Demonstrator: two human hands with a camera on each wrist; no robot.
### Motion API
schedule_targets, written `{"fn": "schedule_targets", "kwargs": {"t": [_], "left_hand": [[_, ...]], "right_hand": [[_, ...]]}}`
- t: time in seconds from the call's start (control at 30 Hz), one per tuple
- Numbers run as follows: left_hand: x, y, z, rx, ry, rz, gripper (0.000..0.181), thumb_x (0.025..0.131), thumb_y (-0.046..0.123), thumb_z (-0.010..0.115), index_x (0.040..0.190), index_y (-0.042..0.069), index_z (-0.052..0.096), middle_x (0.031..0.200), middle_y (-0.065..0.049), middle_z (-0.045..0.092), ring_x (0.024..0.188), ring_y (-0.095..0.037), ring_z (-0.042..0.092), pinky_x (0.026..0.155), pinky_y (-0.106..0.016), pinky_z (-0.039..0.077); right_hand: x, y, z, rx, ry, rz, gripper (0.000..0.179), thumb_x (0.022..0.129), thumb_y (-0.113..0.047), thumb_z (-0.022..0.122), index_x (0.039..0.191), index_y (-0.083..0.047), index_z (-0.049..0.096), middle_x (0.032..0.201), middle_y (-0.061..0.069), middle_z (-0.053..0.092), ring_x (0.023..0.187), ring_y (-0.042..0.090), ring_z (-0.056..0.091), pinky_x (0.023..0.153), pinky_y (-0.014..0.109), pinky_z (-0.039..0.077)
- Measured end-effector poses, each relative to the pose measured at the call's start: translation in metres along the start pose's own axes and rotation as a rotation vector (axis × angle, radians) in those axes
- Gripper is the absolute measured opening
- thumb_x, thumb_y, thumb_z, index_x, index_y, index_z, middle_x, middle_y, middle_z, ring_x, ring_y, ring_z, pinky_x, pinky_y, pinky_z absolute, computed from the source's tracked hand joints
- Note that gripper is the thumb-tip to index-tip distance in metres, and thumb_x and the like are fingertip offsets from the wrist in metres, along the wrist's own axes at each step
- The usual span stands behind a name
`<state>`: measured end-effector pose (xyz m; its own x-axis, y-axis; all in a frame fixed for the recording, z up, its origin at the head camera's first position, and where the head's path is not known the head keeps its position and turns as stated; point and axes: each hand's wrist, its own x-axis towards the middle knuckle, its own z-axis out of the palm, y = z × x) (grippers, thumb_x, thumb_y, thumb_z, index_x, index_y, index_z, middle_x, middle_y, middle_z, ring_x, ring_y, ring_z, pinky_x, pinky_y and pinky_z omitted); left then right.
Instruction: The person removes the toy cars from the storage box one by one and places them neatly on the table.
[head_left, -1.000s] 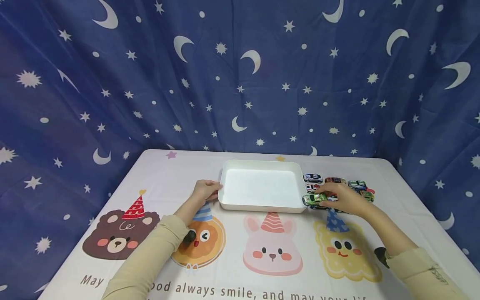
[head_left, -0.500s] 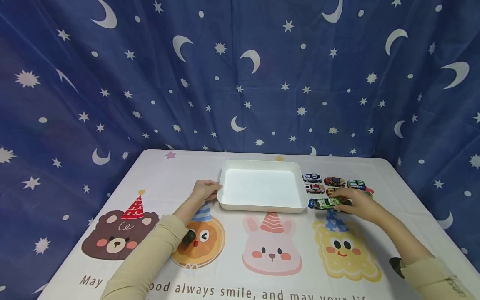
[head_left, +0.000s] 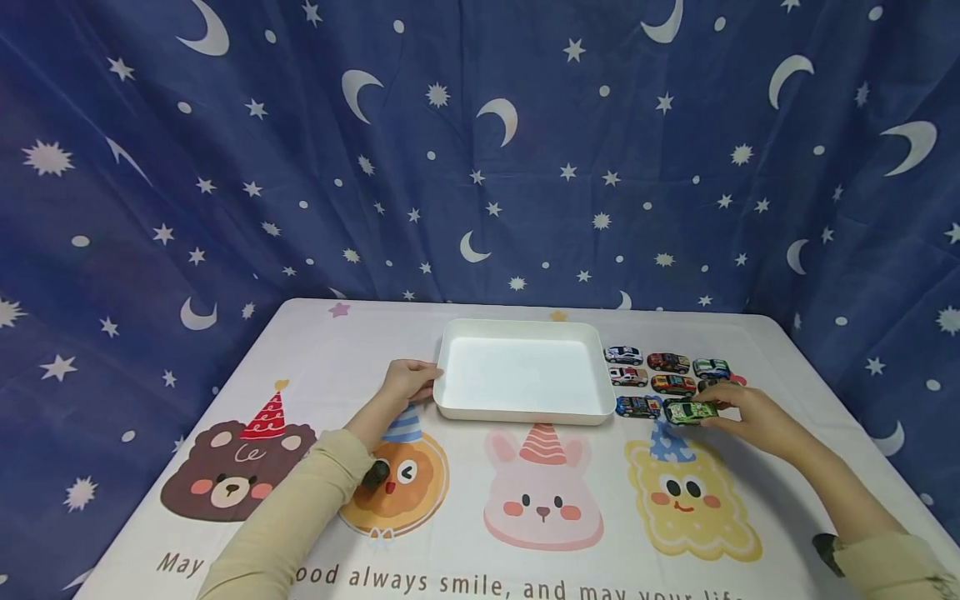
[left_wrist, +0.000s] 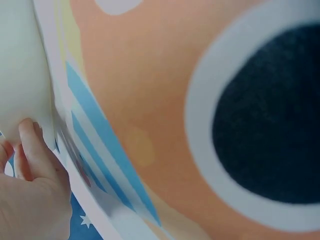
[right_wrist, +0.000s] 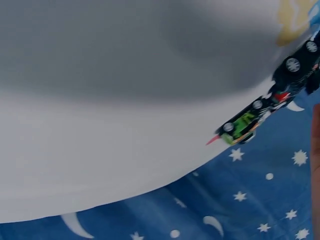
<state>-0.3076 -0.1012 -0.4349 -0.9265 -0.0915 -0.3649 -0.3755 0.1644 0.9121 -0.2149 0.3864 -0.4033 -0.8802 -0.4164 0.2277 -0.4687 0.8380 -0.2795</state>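
A shallow white tray (head_left: pixel 525 417) lies on the table. At its left side my left hand (head_left: pixel 405 381) holds the wall; in the left wrist view, the fingers of that hand (left_wrist: pixel 37 185) grip the tray's edge (left_wrist: pixel 22 65). My right hand (head_left: pixel 750 417) pinches a green toy car (head_left: pixel 691 412) at its right end, just right of a blue toy car (head_left: pixel 638 407). Behind the green car sits a red and yellow toy car (head_left: pixel 673 384). A dark toy car (head_left: pixel 716 385) is partly hidden by the right hand.
More toy cars stand in rows right of the tray: a white and blue one (head_left: pixel 623 356), a white and red one (head_left: pixel 628 377), a dark red one (head_left: pixel 668 362) and a green and white one (head_left: pixel 711 368). A blue star-and-moon curtain (head_left: pixel 480 167) hangs behind the printed tablecloth (head_left: pixel 442 500).
My right hand has carried the green car rightward, from the tray's right corner to beyond the blue car. Cars it covered now show. The left hand stays at the tray.
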Motion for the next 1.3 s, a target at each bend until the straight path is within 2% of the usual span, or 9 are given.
{"fn": "schedule_targets", "kwargs": {"t": [0.13,0.23,0.4,0.57,0.63,0.87,1.13,1.3], "left_hand": [[0.000,-0.001,0.000,-0.002,0.000,0.004,0.028,0.085,0.010,0.067,0.110,-0.003,0.064,0.079,-0.002,0.065,0.054,-0.002,0.060,0.052,-0.013,0.053],[0.001,-0.001,0.000,-0.005,-0.004,0.004,0.028,0.085,0.009,0.067,0.110,-0.004,0.064,0.078,-0.001,0.065,0.053,-0.002,0.060,0.052,-0.013,0.053],[0.001,0.000,0.000,-0.006,0.000,0.002,0.029,0.085,0.009,0.067,0.111,-0.004,0.064,0.078,-0.001,0.066,0.054,-0.002,0.060,0.052,-0.014,0.054],[0.001,0.001,0.000,0.011,0.001,-0.003,0.030,0.086,0.009,0.067,0.112,-0.004,0.063,0.077,-0.001,0.066,0.057,-0.002,0.060,0.054,-0.014,0.055],[0.000,0.001,0.000,0.010,0.000,-0.008,0.030,0.086,0.009,0.067,0.113,-0.004,0.063,0.076,-0.001,0.066,0.057,-0.002,0.060,0.054,-0.014,0.055],[-0.001,0.002,0.001,0.002,0.000,-0.015,0.030,0.086,0.009,0.067,0.112,-0.003,0.063,0.078,-0.002,0.065,0.055,-0.002,0.060,0.054,-0.014,0.055],[0.000,0.000,-0.001,-0.002,-0.004,-0.007,0.030,0.086,0.009,0.066,0.113,-0.004,0.063,0.078,-0.002,0.067,0.057,-0.002,0.060,0.056,-0.015,0.056],[0.000,0.000,0.000,-0.008,-0.005,-0.003,0.030,0.086,0.009,0.067,0.113,-0.004,0.063,0.078,-0.001,0.067,0.056,-0.002,0.061,0.055,-0.014,0.055]], "right_hand": [[-0.008,0.007,-0.004,0.014,-0.061,0.093,0.032,0.076,-0.010,0.075,0.104,0.003,0.067,0.102,0.020,0.068,0.091,0.035,0.063,0.075,0.048,0.055],[-0.013,0.014,-0.007,0.000,-0.064,0.114,0.032,0.076,-0.009,0.075,0.105,0.004,0.067,0.102,0.021,0.067,0.091,0.038,0.062,0.073,0.048,0.055],[-0.023,0.027,-0.006,-0.042,-0.016,0.089,0.030,0.073,-0.007,0.077,0.100,0.003,0.068,0.096,0.017,0.068,0.083,0.030,0.063,0.064,0.034,0.055],[-0.031,0.042,-0.003,-0.047,0.033,0.090,0.030,0.070,-0.002,0.078,0.097,0.005,0.068,0.093,0.018,0.068,0.076,0.007,0.060,0.062,0.029,0.056],[-0.033,0.048,-0.003,-0.047,0.042,0.098,0.029,0.069,-0.001,0.078,0.096,0.005,0.068,0.093,0.019,0.068,0.075,0.005,0.059,0.060,0.029,0.056],[-0.034,0.064,-0.001,-0.048,-0.007,0.164,0.029,0.072,0.001,0.075,0.098,0.010,0.066,0.095,0.027,0.065,0.078,0.033,0.062,0.063,0.038,0.056],[-0.027,0.071,0.007,-0.031,-0.031,0.179,0.028,0.073,0.001,0.074,0.097,0.012,0.065,0.095,0.029,0.065,0.076,0.034,0.063,0.060,0.032,0.056],[-0.022,0.072,0.010,0.002,-0.081,0.204,0.028,0.076,0.001,0.072,0.098,0.015,0.063,0.095,0.032,0.063,0.079,0.037,0.063,0.062,0.038,0.057]]}}
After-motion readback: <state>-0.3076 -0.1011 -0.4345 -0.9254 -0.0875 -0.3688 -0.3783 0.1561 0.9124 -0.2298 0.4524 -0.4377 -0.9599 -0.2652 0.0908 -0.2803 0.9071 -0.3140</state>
